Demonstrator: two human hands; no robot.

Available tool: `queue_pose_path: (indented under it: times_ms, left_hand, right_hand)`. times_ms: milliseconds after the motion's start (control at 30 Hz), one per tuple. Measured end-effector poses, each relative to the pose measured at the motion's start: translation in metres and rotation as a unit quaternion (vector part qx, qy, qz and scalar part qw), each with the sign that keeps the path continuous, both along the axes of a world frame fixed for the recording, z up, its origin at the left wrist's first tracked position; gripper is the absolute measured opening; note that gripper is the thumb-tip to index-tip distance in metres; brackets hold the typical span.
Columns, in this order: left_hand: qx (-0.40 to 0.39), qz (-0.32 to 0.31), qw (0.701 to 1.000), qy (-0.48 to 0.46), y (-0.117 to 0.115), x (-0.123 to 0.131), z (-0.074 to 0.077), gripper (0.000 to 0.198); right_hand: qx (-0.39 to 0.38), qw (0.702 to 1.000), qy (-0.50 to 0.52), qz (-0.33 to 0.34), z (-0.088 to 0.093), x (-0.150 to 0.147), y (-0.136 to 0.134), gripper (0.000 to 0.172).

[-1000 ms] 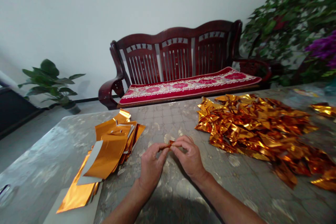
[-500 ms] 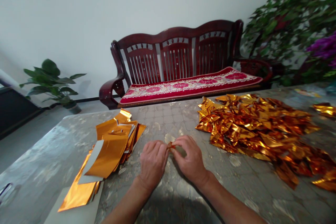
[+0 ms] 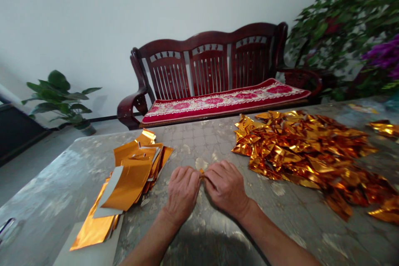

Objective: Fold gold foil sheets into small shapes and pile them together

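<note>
Gold foil (image 3: pixel 202 173) is pinched by left hand (image 3: pixel 183 189) and right hand (image 3: pixel 227 187); pot (image 3: pixel 87 129) holds plant (image 3: pixel 60 97).

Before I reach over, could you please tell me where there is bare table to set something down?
Bare table shows beyond the left hand and right hand, between the stacked foil sheets and the folded foil heap; another patch lies between the sheets and the table's left edge. The right side is crowded by the heap.

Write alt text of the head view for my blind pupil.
The left hand and right hand pinch a small foil piece over a table. Loose gold sheets lie left, a heap of folded foil right; a wooden bench stands behind.
</note>
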State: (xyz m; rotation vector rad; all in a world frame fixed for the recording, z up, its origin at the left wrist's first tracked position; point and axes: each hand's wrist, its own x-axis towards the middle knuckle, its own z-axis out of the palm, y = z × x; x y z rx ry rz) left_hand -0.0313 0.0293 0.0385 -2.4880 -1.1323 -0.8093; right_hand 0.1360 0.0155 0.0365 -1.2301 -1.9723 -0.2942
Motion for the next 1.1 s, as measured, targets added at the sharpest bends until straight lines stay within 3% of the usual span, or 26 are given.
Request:
queue_pose_path:
  times_ms: [400, 533, 600, 700, 767, 833, 967, 1100]
  left_hand:
    - [-0.016, 0.012, 1.0, 0.009, -0.001, -0.003, -0.001, 0.021]
    - [-0.061, 0.008, 0.993, -0.098, 0.003, -0.008, -0.004, 0.02]
    - [-0.116, 0.015, 0.967, -0.225, 0.007, -0.01, -0.007, 0.018]
    - [-0.223, 0.036, 0.889, -0.397, 0.011, -0.009, -0.013, 0.014]
    - [-0.286, 0.034, 0.845, -0.452, 0.011, -0.007, -0.016, 0.013]
    - [-0.322, 0.014, 0.818, -0.476, 0.011, -0.003, -0.018, 0.014]
    - [-0.343, -0.029, 0.795, -0.5, 0.008, 0.003, -0.022, 0.015]
    - [-0.336, -0.01, 0.815, -0.472, 0.006, 0.003, -0.022, 0.016]
  right_hand:
    - [-0.01, 0.999, -0.002, 0.043, 0.001, 0.004, 0.005, 0.013]
    - [-0.033, 0.993, 0.084, 0.072, 0.001, 0.011, 0.006, 0.018]
    - [-0.056, 0.984, 0.161, 0.056, -0.001, 0.016, 0.008, 0.02]
    - [-0.114, 0.959, 0.255, 0.042, -0.004, 0.019, 0.01, 0.025]
    - [-0.157, 0.945, 0.282, 0.057, -0.005, 0.018, 0.01, 0.027]
    - [-0.201, 0.932, 0.294, 0.066, -0.005, 0.014, 0.01, 0.027]
    - [-0.277, 0.908, 0.31, 0.051, -0.008, 0.004, 0.01, 0.023]
    - [-0.267, 0.913, 0.309, 0.008, -0.011, 0.0, 0.009, 0.025]
